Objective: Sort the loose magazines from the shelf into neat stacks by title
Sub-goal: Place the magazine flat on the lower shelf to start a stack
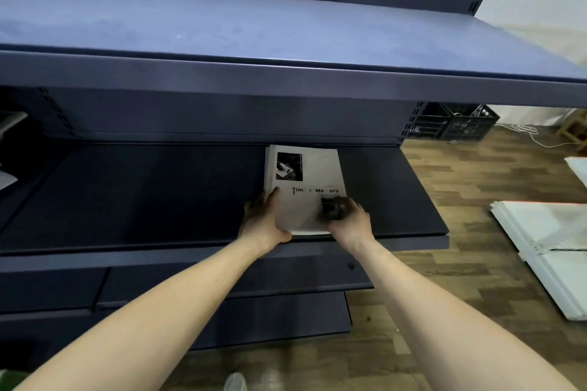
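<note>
A stack of white magazines (306,178) lies on the dark shelf board (158,197), near its right end. The top cover shows a small black photo and the title "Time & Memory". My left hand (262,220) grips the stack's near left corner, thumb on the cover and fingers along the left edge. My right hand (347,217) rests on the near right part of the cover, its fingers curled and blurred over the paper. Whether they pinch the cover's edge cannot be told.
A wide blue upper shelf (254,28) overhangs the board. More white papers (8,174) show at the far left edge. Black plastic crates (457,124) stand behind the shelving on the wood floor. White panels (546,247) lie on the floor at the right.
</note>
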`<control>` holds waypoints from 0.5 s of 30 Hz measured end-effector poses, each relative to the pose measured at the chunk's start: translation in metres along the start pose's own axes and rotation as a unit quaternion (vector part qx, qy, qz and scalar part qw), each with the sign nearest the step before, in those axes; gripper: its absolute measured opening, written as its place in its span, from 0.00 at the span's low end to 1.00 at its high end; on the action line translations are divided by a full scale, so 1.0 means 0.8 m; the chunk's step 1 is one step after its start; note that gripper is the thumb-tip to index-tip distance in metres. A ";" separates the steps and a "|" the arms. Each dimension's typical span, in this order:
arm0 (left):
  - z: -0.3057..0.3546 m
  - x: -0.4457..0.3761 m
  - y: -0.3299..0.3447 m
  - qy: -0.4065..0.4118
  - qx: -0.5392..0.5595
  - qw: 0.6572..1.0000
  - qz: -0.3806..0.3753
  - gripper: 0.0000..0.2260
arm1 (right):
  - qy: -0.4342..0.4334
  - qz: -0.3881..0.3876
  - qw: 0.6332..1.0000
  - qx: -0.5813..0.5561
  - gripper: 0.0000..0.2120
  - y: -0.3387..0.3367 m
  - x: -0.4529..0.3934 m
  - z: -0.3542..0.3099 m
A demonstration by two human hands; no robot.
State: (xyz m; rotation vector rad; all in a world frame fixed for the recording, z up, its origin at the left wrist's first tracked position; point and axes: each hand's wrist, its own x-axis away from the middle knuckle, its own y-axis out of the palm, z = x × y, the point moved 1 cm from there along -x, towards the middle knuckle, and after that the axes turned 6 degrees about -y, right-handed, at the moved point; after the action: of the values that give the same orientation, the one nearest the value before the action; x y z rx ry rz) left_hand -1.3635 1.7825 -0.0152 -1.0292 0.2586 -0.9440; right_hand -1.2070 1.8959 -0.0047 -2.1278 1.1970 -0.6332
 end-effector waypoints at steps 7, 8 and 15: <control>0.016 -0.017 0.007 -0.005 0.068 0.997 0.019 0.41 | -0.026 -0.086 0.991 0.104 0.51 -0.015 -0.020 0.025; 0.021 -0.018 0.010 -0.007 0.070 0.997 0.023 0.40 | -0.030 -0.079 0.990 0.112 0.50 -0.017 -0.024 0.029; 0.032 -0.020 0.019 -0.033 0.052 0.998 0.029 0.37 | -0.064 -0.031 0.993 0.098 0.46 -0.018 -0.031 0.042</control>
State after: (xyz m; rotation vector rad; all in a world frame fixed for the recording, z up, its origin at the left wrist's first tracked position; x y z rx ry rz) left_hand -1.3497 1.8135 -0.0178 -0.9500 0.1818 -0.8610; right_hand -1.1884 1.9328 -0.0208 -2.0144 0.9625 -0.6064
